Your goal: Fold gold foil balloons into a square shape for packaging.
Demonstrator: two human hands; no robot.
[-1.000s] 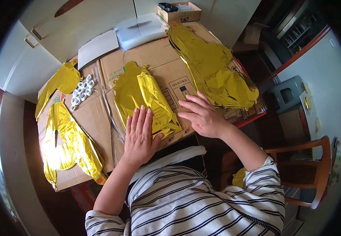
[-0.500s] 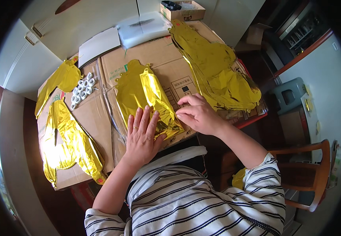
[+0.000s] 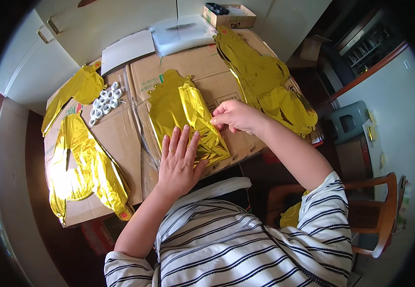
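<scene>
A flat gold foil balloon [image 3: 169,100] lies in front of me on the cardboard, its right side folded over into a shiny crinkled strip. My left hand [image 3: 178,165] rests on its lower part, palm down with the fingers stretched out; a ring shows on one finger. At the fold's right edge, my right hand [image 3: 238,117] has its thumb and forefinger pinched together on the foil. The other fingers curl under, partly hidden.
Cardboard [image 3: 207,62] covers the table. Stacked gold balloons [image 3: 265,81] lie right; more, one shiny [image 3: 85,162] and one duller [image 3: 76,86], lie left beside several small white rolls [image 3: 106,103]. Behind are white sheets [image 3: 128,50], clear plastic bags [image 3: 181,40] and a box [image 3: 231,19]. A wooden chair [image 3: 384,210] stands right.
My right hand has moved a little up and its fingers have closed onto the balloon's folded edge. My left hand stays flat on the foil. The view has shifted slightly.
</scene>
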